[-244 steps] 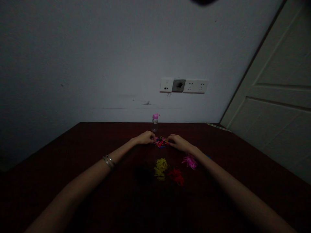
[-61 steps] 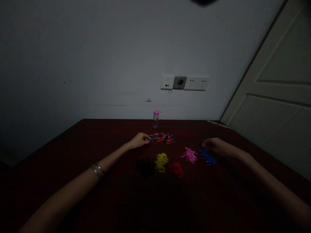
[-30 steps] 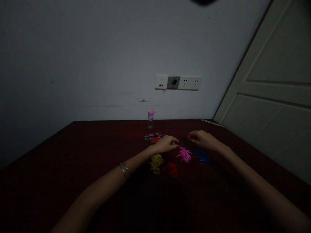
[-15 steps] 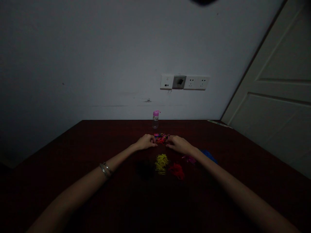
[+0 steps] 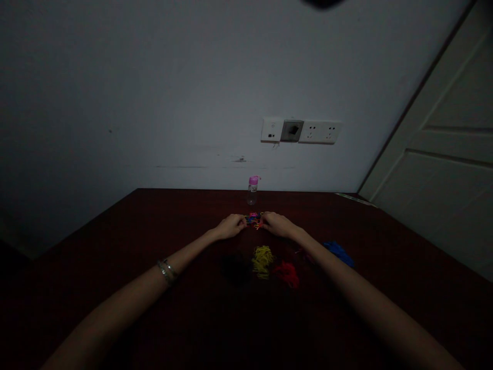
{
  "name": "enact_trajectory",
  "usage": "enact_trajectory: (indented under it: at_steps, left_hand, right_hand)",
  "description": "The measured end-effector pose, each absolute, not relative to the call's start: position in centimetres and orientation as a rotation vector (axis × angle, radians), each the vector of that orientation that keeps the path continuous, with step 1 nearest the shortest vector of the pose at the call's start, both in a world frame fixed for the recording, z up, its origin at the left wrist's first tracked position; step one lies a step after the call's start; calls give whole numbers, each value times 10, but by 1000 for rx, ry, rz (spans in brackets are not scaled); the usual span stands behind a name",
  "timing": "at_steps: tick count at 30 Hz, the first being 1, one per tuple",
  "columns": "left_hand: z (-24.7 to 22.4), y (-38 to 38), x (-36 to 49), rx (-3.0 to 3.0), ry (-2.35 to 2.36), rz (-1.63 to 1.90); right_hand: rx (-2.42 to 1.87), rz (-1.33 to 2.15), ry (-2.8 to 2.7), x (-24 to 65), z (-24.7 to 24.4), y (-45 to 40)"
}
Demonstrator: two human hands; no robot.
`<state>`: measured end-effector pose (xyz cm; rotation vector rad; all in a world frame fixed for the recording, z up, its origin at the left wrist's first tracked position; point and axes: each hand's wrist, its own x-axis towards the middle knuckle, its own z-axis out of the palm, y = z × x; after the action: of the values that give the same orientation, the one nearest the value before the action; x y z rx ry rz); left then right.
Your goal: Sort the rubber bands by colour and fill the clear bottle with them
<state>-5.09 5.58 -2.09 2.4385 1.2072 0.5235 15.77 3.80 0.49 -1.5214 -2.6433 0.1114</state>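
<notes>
Multicoloured loops (image 5: pixel 252 219), left hand (image 5: pixel 231 226), right hand (image 5: pixel 279 225) alongside

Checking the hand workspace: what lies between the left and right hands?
Head view: a mixed-colour pile of small bands lies between the left hand and right hand.

The right arm (image 5: pixel 348 280) partly hid the pink pile (image 5: pixel 305 255), the left hand (image 5: pixel 230 226) and right hand (image 5: pixel 279 224) covered ends of the mixed pile (image 5: pixel 252 219), and the bottle (image 5: pixel 251 198) label was too small to read.
</notes>
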Motion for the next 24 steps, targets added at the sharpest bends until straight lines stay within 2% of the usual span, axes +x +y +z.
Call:
enact_trajectory:
  at_steps: [5,11,24]
  left_hand:
    - [-19,58,-65,2434,1226,560]
    - [-11,57,-72,2397,1223,588]
    - [1,46,-66,2281,1178,634]
  right_hand:
    - [-1481,215,-2637,159,6,47]
    - [-1239,500,-2492,166,15,55]
    - [-1232,624,-2456,170,22,57]
